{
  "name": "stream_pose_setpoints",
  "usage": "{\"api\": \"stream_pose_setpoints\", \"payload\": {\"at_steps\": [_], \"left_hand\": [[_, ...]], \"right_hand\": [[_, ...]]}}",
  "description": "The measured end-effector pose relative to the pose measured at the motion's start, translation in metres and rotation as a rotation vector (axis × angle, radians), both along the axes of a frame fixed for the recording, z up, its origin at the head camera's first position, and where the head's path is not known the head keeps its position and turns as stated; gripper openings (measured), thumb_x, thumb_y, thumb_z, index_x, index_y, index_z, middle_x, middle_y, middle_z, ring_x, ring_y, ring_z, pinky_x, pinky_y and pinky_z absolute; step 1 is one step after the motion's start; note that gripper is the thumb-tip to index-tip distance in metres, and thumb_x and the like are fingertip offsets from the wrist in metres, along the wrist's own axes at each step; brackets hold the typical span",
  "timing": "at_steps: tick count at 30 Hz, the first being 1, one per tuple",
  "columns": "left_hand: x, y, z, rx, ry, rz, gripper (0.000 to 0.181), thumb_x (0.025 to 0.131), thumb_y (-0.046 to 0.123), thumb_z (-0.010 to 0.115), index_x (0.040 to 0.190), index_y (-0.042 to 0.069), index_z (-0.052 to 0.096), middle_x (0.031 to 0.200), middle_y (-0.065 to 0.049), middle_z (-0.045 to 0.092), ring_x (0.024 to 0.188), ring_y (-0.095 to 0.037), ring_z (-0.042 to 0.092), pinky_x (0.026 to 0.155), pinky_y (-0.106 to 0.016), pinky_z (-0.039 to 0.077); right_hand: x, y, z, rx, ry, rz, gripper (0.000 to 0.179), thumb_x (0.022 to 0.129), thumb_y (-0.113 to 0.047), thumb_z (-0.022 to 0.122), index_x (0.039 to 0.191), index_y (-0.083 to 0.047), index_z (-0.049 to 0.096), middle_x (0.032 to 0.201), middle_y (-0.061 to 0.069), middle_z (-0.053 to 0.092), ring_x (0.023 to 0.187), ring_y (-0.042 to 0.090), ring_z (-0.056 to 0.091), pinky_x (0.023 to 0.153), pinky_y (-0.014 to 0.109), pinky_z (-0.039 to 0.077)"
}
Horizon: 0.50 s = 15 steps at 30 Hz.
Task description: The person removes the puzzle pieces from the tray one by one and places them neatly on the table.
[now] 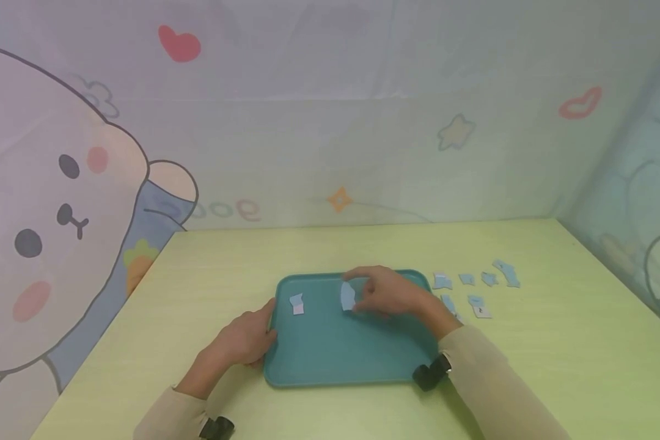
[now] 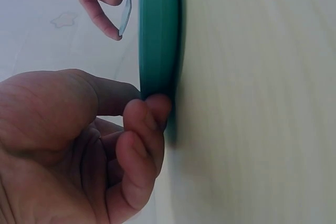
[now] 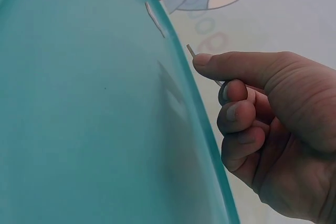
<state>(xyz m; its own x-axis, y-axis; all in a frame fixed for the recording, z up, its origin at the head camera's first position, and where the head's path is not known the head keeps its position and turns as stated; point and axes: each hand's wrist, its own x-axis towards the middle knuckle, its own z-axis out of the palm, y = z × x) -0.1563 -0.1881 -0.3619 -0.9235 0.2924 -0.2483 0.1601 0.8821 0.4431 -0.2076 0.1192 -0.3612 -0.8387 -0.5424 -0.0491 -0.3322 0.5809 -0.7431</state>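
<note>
A flat light-blue puzzle piece (image 1: 348,296) is pinched between the thumb and fingers of my right hand (image 1: 387,291), above the teal tray (image 1: 335,360). In the right wrist view the piece (image 3: 190,50) shows edge-on, mostly behind the thumb, apart from the tray surface. My left hand (image 1: 247,338) grips the tray's left rim, with the thumb over the edge and fingers (image 2: 139,156) curled at its outer side. Another puzzle piece (image 1: 297,304), blue and pale pink, lies in the tray's upper left.
Several loose puzzle pieces lie on the yellow table right of the tray, among them a long one (image 1: 508,273) and a blue-and-white one (image 1: 479,307). Another piece (image 1: 449,305) is partly hidden by my right forearm. A printed cloth backdrop (image 1: 308,140) stands behind the table.
</note>
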Motion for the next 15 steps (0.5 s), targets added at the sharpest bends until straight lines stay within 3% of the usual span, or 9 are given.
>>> {"api": "stream_pose_setpoints", "payload": {"at_steps": [15], "left_hand": [[0.0, 0.0, -0.001, -0.005, -0.002, -0.003, 0.068, 0.104, 0.008, 0.049, 0.165, -0.007, 0.02, 0.061, -0.006, 0.059, 0.046, -0.012, 0.053, 0.05, -0.026, 0.041]], "right_hand": [[0.011, 0.012, 0.004, 0.0, 0.031, -0.012, 0.062, 0.094, -0.015, 0.077, 0.152, -0.009, 0.055, 0.054, -0.004, 0.047, 0.044, 0.012, 0.043, 0.05, 0.031, 0.04]]}}
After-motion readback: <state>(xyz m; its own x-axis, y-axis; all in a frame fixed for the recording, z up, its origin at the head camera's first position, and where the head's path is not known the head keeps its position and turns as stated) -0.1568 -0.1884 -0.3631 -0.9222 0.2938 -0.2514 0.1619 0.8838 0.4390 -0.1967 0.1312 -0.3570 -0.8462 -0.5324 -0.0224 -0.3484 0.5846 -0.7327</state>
